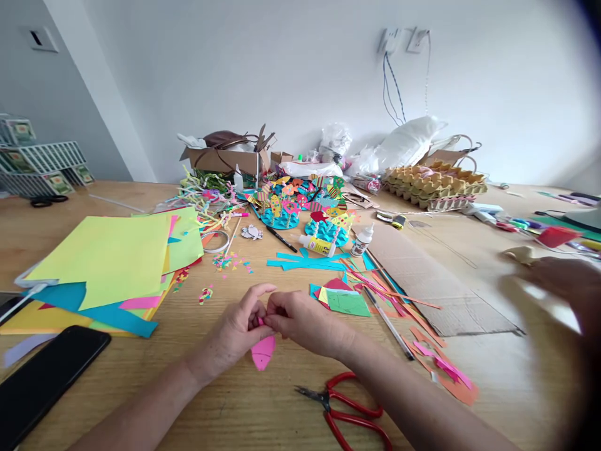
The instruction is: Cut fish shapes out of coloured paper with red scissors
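Between my two hands hangs a small pink paper fish (263,354), its upper end hidden by my fingers. My left hand (246,322) pinches it from the left, and the fingers of my right hand (298,319) close on the same end from the right. Red-handled scissors (345,407) lie slightly spread on the table below my right forearm. Just beyond my right hand is a small pile of cut paper, with a green piece (349,303) marked with drawn lines on top. A pen (387,324) lies to its right.
Yellow paper sheets (106,257) and a black phone (59,369) lie at left. Glue bottles (362,240), blue egg-carton pieces with paper fish (319,216) and blue strips (305,264) are ahead. Cardboard (432,282) lies at right, where another person's blurred hand (558,279) reaches in.
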Action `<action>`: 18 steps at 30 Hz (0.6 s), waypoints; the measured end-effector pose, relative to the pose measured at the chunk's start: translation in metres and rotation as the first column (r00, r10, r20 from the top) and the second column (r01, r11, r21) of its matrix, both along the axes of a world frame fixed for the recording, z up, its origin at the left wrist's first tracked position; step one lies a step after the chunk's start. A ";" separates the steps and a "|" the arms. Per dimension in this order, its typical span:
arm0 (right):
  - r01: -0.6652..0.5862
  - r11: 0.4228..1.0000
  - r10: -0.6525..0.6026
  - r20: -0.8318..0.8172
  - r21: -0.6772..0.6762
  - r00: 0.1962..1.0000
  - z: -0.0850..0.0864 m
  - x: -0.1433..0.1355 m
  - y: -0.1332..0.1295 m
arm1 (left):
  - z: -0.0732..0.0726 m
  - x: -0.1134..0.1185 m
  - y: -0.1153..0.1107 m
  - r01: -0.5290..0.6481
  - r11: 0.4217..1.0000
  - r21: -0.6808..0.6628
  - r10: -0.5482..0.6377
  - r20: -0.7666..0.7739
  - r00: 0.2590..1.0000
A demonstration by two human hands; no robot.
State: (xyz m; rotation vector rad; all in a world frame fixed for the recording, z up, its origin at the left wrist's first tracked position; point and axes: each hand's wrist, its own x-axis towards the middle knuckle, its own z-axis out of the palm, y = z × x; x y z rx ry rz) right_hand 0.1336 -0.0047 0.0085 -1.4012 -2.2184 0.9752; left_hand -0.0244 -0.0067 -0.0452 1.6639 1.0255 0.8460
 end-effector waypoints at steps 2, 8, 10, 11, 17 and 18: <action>0.039 0.999 -0.039 -0.017 -0.015 0.999 -0.004 0.003 0.000 | 0.001 0.003 -0.001 0.016 0.997 -0.072 -0.011 0.062 0.998; 0.237 0.964 -0.245 -0.056 -0.122 0.968 -0.014 0.013 0.008 | 0.008 0.003 0.006 0.001 0.970 -0.243 0.022 0.095 0.995; 0.254 0.956 -0.262 -0.032 -0.149 0.965 -0.019 0.015 0.010 | 0.007 -0.001 0.010 -0.053 0.976 -0.211 0.064 0.048 0.997; 0.256 0.954 -0.261 -0.013 -0.156 0.965 -0.021 0.016 0.011 | 0.006 -0.003 0.012 -0.073 0.981 -0.180 0.078 0.020 0.997; 0.238 0.967 -0.221 0.160 -0.096 0.962 -0.029 0.014 0.010 | 0.003 -0.010 0.016 -0.032 0.981 0.189 0.103 -0.376 0.921; 0.234 0.970 -0.216 0.194 -0.072 0.957 -0.030 0.012 0.009 | 0.003 -0.010 0.016 -0.018 0.976 0.219 0.110 -0.417 0.902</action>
